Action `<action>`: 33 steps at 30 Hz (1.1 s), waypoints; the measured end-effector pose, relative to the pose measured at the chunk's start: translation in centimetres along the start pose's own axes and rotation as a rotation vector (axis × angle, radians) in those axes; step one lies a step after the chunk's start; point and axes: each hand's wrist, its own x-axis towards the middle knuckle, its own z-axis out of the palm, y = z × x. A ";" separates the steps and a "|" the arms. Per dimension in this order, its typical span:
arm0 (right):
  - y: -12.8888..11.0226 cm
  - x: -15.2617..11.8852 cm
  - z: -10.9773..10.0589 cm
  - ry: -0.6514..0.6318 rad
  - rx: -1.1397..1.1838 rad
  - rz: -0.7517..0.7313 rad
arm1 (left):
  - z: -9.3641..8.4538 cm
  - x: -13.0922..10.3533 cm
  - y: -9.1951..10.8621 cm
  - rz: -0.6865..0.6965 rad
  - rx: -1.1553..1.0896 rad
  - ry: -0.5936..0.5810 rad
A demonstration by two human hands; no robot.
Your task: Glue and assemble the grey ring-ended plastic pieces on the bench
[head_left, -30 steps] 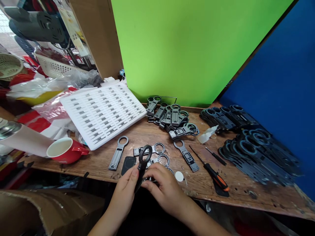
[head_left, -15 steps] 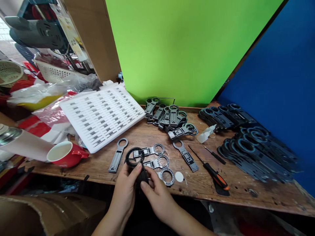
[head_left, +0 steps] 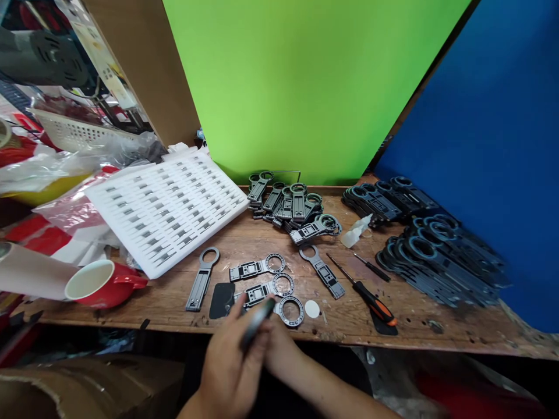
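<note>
A dark ring-ended plastic part is held just over the table's front edge, turned nearly edge-on and blurred. My left hand is closed on it, thumb against its near side. Close behind, my right hand is also closed at the part, its fingertips mostly hidden by the left hand. Beyond the hands lie grey ring-ended parts in a short column, one partly covered by my fingers. A dark flat pad is left of them, and a white disc to the right.
A white slotted tray with rows of small metal pieces leans at the left, behind a red mug. Piles of ring-ended parts stand at the back and right. An orange-black screwdriver and a small bottle lie right of centre.
The dark part has turned from ring-up and face-on to nearly edge-on, lower between my hands. The dark pad behind it is now uncovered. The whole view has shifted, moving the table things leftward.
</note>
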 end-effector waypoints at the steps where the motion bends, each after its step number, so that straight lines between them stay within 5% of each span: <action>1: -0.2 0.0 -0.1 -0.011 0.007 0.016 | 0.0 0.2 0.1 -0.011 -0.042 0.026; 7: -2.8 -2.1 -0.4 -0.211 0.116 -0.050 | -0.2 3.2 1.4 -0.315 -0.558 0.299; 11: -3.8 -3.3 -0.8 -0.047 -0.211 -0.145 | -0.5 4.4 2.1 -0.540 -0.760 0.394; 14: -4.0 -3.1 -1.3 0.146 -0.335 -0.277 | -0.5 4.5 2.4 -0.768 -0.939 0.354; 16: -4.2 -2.7 -1.4 0.090 -0.263 -0.271 | -0.4 4.4 2.6 -0.860 -1.017 0.304; 20: -4.4 -2.5 -1.3 -0.099 -0.010 -0.173 | 0.1 3.8 3.1 -0.850 -1.034 0.260; 25: -4.2 -2.9 -0.7 -0.147 0.254 -0.038 | 0.1 3.5 3.6 -0.841 -0.992 0.236; 33: -4.2 -2.8 -0.5 -0.142 0.302 -0.003 | -0.3 3.2 3.5 -0.845 -1.014 0.212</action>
